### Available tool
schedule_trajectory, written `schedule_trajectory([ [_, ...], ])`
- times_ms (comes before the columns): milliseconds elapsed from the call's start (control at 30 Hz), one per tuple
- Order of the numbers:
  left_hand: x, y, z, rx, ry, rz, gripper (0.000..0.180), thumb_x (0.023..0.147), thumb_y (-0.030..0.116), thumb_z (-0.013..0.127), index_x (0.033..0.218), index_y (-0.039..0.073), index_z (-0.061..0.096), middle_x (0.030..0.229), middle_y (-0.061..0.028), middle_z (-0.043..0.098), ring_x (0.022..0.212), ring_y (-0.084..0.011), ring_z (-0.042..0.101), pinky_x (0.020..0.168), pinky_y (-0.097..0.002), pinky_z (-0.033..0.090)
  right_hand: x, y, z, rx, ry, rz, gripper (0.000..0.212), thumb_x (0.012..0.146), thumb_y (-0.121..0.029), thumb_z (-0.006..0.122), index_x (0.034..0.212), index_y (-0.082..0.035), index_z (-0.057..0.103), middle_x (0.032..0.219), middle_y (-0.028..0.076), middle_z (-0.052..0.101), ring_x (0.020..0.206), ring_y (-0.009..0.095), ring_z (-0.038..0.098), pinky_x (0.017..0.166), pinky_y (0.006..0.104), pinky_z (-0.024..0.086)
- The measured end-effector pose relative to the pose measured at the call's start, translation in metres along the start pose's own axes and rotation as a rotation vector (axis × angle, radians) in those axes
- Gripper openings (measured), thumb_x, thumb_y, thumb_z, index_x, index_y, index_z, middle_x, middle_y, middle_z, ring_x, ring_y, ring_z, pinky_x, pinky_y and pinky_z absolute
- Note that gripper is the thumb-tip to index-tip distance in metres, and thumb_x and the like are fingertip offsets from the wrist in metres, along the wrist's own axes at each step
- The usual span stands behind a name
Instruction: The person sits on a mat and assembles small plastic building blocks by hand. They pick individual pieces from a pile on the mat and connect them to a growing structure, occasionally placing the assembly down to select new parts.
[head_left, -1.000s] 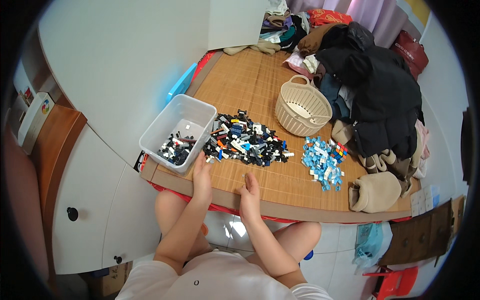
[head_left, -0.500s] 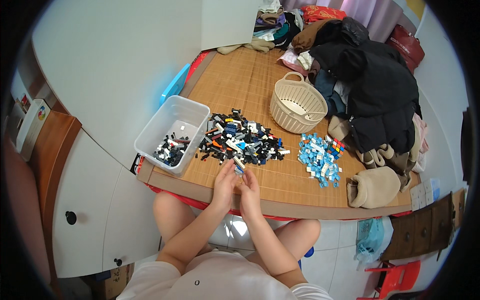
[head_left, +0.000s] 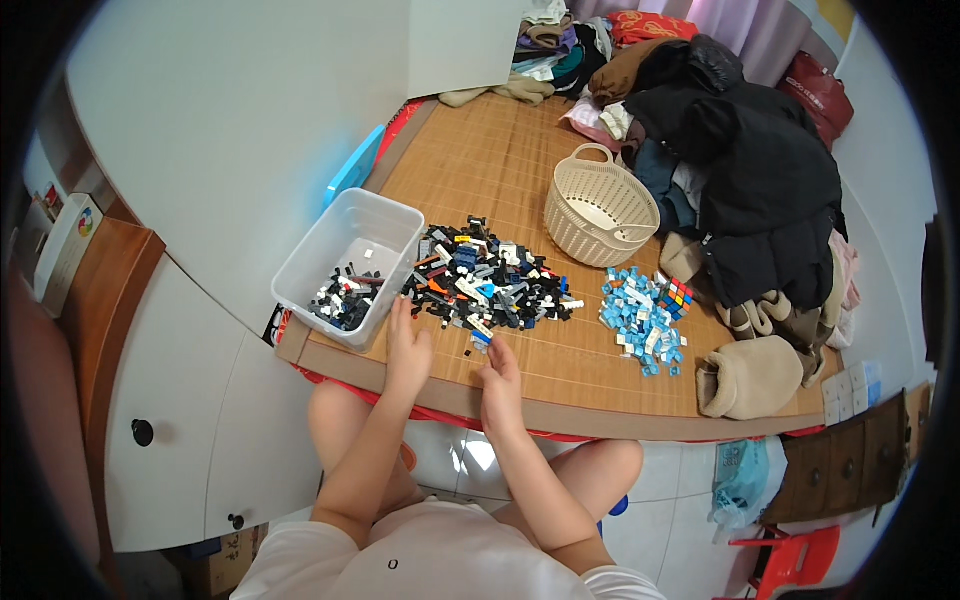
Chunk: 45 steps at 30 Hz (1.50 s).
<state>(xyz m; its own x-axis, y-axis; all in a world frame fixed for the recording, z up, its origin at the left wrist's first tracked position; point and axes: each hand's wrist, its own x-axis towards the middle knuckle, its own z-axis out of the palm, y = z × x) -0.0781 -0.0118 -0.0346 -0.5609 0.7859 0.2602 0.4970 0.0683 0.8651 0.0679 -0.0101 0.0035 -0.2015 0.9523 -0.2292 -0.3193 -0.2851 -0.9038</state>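
Observation:
My left hand [head_left: 409, 350] is over the mat next to the near right corner of a clear plastic bin [head_left: 398, 222], fingers stretched forward and seemingly holding nothing. My right hand [head_left: 502, 388] rests at the near edge of a heap of mixed building bricks [head_left: 497, 282], its fingers straight and the thumb apart. Just beyond its fingertips lies a blue brick [head_left: 481, 337] next to a long white piece; whether the fingertips touch it I cannot tell. Inside the bin is a smaller pile of black, white and grey bricks [head_left: 345, 300].
Right of the heap is a pile of light-blue and white tiles [head_left: 640, 325], with a colourful puzzle cube [head_left: 677, 297] against it. A beige basket [head_left: 600, 215] stands behind. Clothes [head_left: 770, 190] fill the right side; a blue lid [head_left: 354, 168] leans behind the bin.
My hands have moved apart: the left went leftward toward the bin, while the right stayed almost in place. The blue brick that was between them now shows uncovered at the heap's edge.

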Motion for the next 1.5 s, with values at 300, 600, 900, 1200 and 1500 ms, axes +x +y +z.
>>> schedule_trajectory([
  [300, 0.002, 0.004, 0.017, -0.195, -0.049, -0.042, 0.047, 0.081, 0.003, 0.041, 0.127, -0.007, 0.036, 0.135, -0.0225, 0.034, 0.127, -0.0317, 0.031, 0.106, -0.0348, 0.022, 0.001, 0.0, 0.005, -0.007, 0.005, -0.012, 0.058, 0.077, 0.009, 0.039, 0.134, 0.005, 0.027, 0.139, 0.018, 0.029, 0.131, 0.025, 0.025, 0.107, 0.0327, 0.02],
  [600, -0.019, 0.002, 0.05, -0.56, -0.227, -0.091, 0.051, 0.081, -0.004, 0.04, 0.131, -0.006, 0.032, 0.136, -0.02, 0.032, 0.127, -0.0262, 0.032, 0.104, -0.0316, 0.026, 0.005, -0.005, 0.013, -0.029, 0.019, 0.004, 0.057, 0.078, 0.007, 0.037, 0.135, 0.004, 0.026, 0.14, 0.019, 0.027, 0.13, 0.025, 0.027, 0.104, 0.031, 0.023],
  [900, -0.032, 0.04, 0.018, -0.772, -0.355, -0.322, 0.05, 0.083, -0.004, 0.037, 0.133, -0.001, 0.035, 0.131, -0.0157, 0.041, 0.117, -0.0159, 0.042, 0.095, -0.026, 0.033, 0.003, -0.007, -0.013, -0.02, 0.037, -0.059, 0.056, 0.08, 0.006, 0.039, 0.135, 0.003, 0.026, 0.14, 0.017, 0.028, 0.132, 0.024, 0.024, 0.108, 0.0334, 0.018],
  [1200, -0.042, 0.062, -0.007, -1.004, -0.297, -0.558, 0.052, 0.086, 0.0, 0.037, 0.136, -0.004, 0.023, 0.142, -0.0163, 0.025, 0.134, -0.0233, 0.021, 0.107, -0.032, 0.019, -0.012, -0.005, -0.003, -0.051, 0.006, 0.019, 0.061, 0.078, 0.006, 0.039, 0.136, 0.003, 0.022, 0.142, 0.019, 0.023, 0.133, 0.026, 0.02, 0.106, 0.0321, 0.019],
  [1500, -0.051, 0.064, 0.019, -1.078, -0.34, -0.575, 0.051, 0.086, 0.001, 0.037, 0.135, -0.005, 0.023, 0.141, -0.0187, 0.025, 0.133, -0.0238, 0.021, 0.108, -0.0323, 0.02, -0.002, 0.006, 0.009, 0.023, -0.026, 0.065, 0.058, 0.083, 0.004, 0.036, 0.138, 0.002, 0.016, 0.141, 0.019, 0.023, 0.131, 0.025, 0.024, 0.104, 0.0305, 0.025],
])
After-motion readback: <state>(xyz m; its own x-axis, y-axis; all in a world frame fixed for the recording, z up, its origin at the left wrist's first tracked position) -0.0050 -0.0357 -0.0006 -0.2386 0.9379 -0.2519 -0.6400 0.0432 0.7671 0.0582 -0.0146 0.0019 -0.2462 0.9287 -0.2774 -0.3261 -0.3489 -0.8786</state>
